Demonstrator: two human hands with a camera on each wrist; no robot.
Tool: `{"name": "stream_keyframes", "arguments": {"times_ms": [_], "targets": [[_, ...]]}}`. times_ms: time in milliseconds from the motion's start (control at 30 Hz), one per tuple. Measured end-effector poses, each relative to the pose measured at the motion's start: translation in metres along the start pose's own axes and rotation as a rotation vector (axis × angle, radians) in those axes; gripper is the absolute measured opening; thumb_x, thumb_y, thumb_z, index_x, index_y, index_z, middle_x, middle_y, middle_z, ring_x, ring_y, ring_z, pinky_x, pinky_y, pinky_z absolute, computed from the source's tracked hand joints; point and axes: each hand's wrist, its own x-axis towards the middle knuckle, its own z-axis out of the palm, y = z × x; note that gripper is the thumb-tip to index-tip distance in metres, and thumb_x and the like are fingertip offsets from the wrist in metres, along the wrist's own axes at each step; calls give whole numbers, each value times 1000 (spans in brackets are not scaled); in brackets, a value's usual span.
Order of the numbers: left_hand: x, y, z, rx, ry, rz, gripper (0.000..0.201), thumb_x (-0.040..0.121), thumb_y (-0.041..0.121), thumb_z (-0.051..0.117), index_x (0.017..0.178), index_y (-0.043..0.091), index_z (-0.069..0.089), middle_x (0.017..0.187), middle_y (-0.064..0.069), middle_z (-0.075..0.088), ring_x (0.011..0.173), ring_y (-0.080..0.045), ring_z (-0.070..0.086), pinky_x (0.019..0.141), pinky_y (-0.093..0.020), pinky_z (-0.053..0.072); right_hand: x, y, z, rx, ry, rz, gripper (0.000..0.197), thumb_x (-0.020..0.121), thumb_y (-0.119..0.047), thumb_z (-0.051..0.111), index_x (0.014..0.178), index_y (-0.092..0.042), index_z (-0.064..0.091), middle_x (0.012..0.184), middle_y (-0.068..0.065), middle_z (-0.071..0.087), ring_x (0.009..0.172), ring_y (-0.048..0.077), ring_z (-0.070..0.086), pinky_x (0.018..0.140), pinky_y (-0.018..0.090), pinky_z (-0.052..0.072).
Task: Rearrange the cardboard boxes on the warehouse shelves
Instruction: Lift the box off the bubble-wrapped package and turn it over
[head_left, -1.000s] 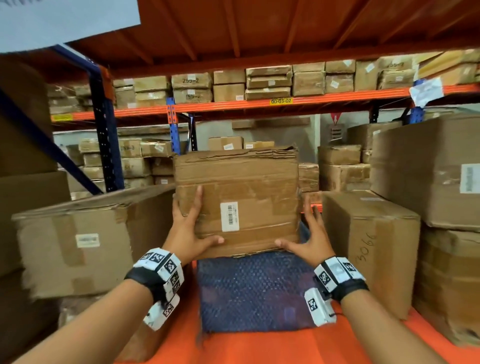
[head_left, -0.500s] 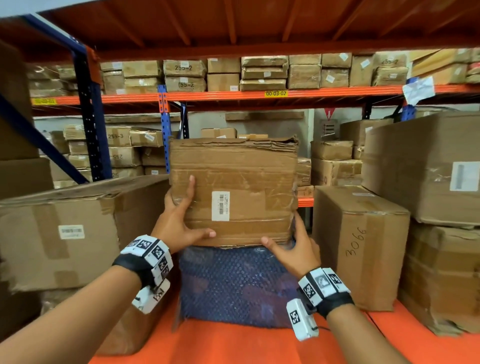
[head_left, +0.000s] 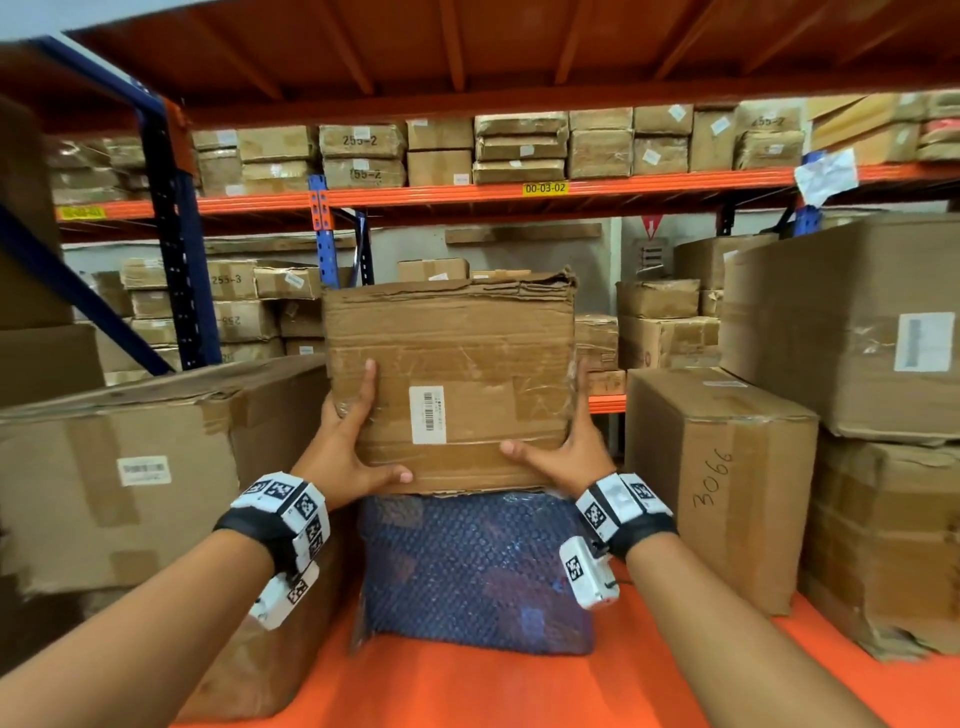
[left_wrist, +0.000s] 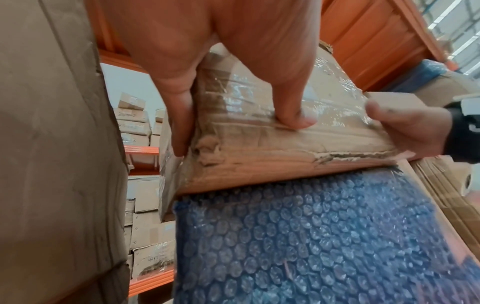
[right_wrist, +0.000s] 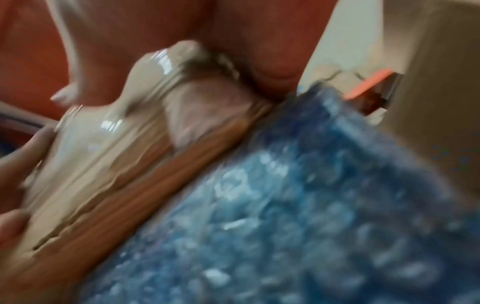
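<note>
A worn cardboard box (head_left: 452, 364) with a barcode label sits on a blue bubble-wrapped package (head_left: 478, 566) in the middle of the orange shelf. My left hand (head_left: 353, 447) grips its lower left corner, thumb on the front face and fingers up the side. My right hand (head_left: 566, 452) grips the lower right corner the same way. In the left wrist view my thumb presses the taped box (left_wrist: 259, 144) just above the bubble wrap (left_wrist: 311, 236), and the right hand (left_wrist: 410, 127) shows at the far corner. The right wrist view is blurred, showing the box (right_wrist: 116, 164) over bubble wrap (right_wrist: 285, 226).
A large taped box (head_left: 130, 467) stands close on the left. A box marked 3066 (head_left: 717, 483) stands on the right, with bigger stacked boxes (head_left: 857, 332) beyond it. The orange shelf floor (head_left: 493, 686) shows in front. An orange beam (head_left: 415, 196) and several boxes lie behind.
Both hands keep their hold on the box's lower corners and the box stays on the blue package. My view has shifted a little; nothing was let go.
</note>
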Motion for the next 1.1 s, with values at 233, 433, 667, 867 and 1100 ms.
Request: {"name": "stream_keyframes", "arguments": {"times_ms": [233, 433, 667, 867, 1100], "targets": [[27, -18, -13, 13, -37, -75, 146, 64, 36, 94, 130, 74, -31, 157, -18, 4, 150, -38, 19, 124, -47, 16, -12, -16, 32, -354, 33, -112, 149, 66, -50, 92, 157, -37, -26, 165, -8, 20, 147, 8, 29, 121, 40, 29], [19, -16, -5, -4, -39, -121, 144, 68, 30, 92, 123, 78, -33, 154, -17, 7, 149, -41, 19, 124, -48, 15, -15, -11, 28, -587, -102, -192, 121, 83, -34, 84, 155, -55, -11, 169, 18, -7, 157, 32, 9, 118, 31, 9], [22, 8, 14, 29, 14, -168, 146, 67, 27, 93, 125, 78, -31, 155, -18, 1, 143, -48, 30, 121, -55, 25, -4, 9, 10, -509, -45, -143, 123, 80, -23, 87, 151, -67, -4, 172, 11, -1, 157, 30, 11, 121, 36, 17], [14, 11, 16, 24, 22, -189, 143, 73, 24, 89, 126, 77, -32, 155, -19, 4, 140, -49, 32, 118, -60, 28, -23, 21, 12, -557, -30, -124, 118, 85, -12, 82, 154, -61, 0, 171, 9, 16, 154, 25, 25, 119, 29, 26], [-37, 21, 59, -97, 114, -154, 107, 78, 40, 83, 157, 47, 12, 162, -26, -25, 152, -43, -13, 122, -42, 3, -91, 45, -1, -447, 113, -147, 67, 86, -21, 81, 148, -18, 55, 139, 0, 62, 129, 17, 58, 109, 27, 44]]}}
